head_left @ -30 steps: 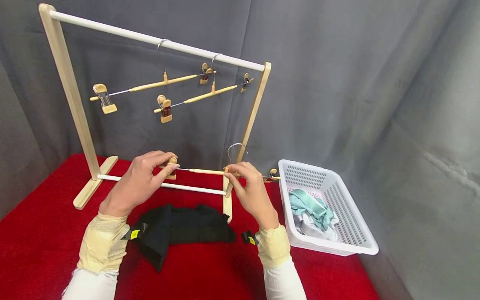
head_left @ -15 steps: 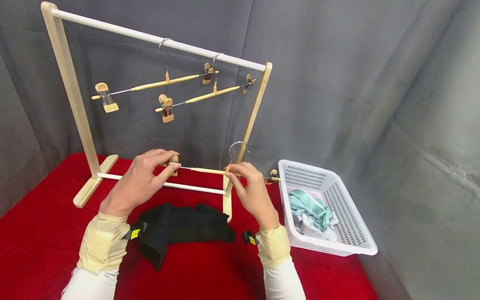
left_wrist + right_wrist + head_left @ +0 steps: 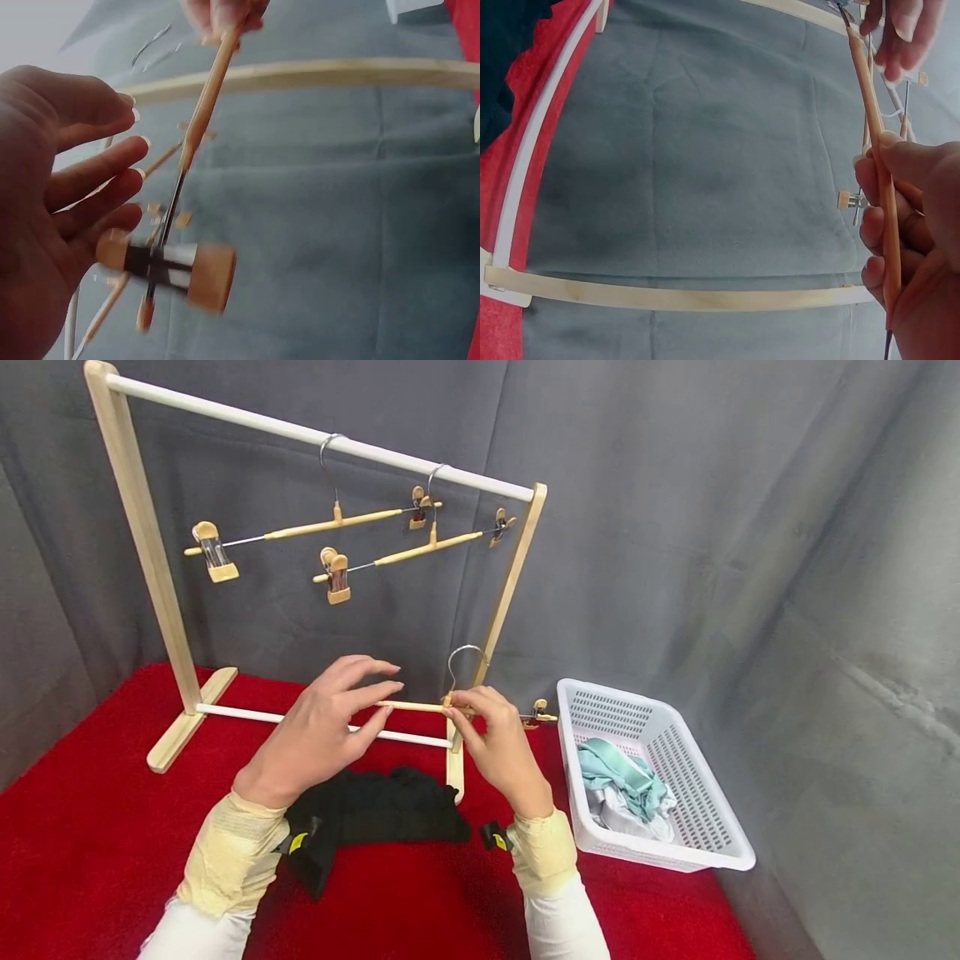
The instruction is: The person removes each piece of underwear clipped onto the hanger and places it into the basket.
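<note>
My right hand [image 3: 501,747] grips a wooden clip hanger [image 3: 416,706] by its bar near the middle, thumb and fingers curled round it in the right wrist view. The hanger's metal hook [image 3: 467,648] points up, and one clip [image 3: 538,712] sticks out to the right. My left hand [image 3: 318,739] is beside the bar's left part, thumb and fingers spread apart and holding nothing. In the left wrist view, the hanger's other clip [image 3: 212,277] hangs blurred just past those fingers; in the head view the left hand hides it.
A wooden rack [image 3: 142,518] stands behind, with two more clip hangers [image 3: 333,525] on its white top rail [image 3: 247,418]. Black cloth [image 3: 405,810] lies on the red table cover [image 3: 397,910]. To the right, a white basket [image 3: 693,777] holds teal and white cloth [image 3: 622,777].
My left hand has let go of the hanger's left clip, moved right along the bar and spread its fingers. My right hand still holds the hanger, slightly shifted left.
</note>
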A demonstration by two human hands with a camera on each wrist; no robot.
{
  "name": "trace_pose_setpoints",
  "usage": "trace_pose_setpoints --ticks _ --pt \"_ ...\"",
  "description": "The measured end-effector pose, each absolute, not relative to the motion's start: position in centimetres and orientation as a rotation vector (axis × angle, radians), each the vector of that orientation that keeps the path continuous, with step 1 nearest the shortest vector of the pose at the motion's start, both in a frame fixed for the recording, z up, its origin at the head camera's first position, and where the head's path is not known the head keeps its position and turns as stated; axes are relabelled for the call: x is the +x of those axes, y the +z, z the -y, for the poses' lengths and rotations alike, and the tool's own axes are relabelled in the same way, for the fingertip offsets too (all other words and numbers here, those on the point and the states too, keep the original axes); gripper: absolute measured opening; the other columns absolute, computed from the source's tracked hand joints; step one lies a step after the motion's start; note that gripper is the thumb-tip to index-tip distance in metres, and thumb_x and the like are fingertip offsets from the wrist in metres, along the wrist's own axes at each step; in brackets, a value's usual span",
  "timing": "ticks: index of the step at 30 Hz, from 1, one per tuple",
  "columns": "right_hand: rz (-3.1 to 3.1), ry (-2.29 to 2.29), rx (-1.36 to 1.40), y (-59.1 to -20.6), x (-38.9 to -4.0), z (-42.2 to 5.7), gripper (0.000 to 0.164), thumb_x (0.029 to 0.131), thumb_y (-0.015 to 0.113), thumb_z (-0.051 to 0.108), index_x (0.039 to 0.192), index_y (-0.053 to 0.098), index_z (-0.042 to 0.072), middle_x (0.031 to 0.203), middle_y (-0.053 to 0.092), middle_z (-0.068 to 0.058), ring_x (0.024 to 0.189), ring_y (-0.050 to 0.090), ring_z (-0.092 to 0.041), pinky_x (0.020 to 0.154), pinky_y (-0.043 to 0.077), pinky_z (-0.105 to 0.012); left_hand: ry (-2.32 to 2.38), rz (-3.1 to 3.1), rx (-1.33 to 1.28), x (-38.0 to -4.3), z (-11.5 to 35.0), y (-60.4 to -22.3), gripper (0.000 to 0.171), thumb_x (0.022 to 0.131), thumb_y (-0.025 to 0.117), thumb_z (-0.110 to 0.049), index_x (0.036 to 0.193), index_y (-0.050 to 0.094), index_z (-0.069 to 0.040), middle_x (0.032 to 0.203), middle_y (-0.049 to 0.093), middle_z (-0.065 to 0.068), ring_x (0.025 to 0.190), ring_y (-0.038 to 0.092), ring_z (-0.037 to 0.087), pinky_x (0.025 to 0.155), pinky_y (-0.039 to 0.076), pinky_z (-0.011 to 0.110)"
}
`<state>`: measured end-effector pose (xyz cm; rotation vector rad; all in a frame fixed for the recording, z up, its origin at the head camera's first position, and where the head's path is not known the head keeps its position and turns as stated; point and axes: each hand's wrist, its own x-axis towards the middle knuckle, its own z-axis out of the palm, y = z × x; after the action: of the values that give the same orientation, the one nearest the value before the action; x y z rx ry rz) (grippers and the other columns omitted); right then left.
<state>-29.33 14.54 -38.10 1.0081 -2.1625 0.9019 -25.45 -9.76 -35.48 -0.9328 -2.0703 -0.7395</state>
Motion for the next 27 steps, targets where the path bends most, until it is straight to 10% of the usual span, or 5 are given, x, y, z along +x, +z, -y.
trace_pose_setpoints --ticks 27 --pt "1.965 0.929 1.055 -38.0 -28.1 -11.7 0.023 0.086 0.061 0.017 0.109 0.064 0.012 0.114 0.055 -0.002 0.107 0.046 -0.016 0.087 0.044 -0.033 -0.779 2.310 -0.952 -26.0 9.8 -36.6 0.022 0.077 0.070 -0.006 0.099 0.070 -0.010 0.091 0.059 -0.003 0.077 0.053 0.005 0.070 0.051 0.023"
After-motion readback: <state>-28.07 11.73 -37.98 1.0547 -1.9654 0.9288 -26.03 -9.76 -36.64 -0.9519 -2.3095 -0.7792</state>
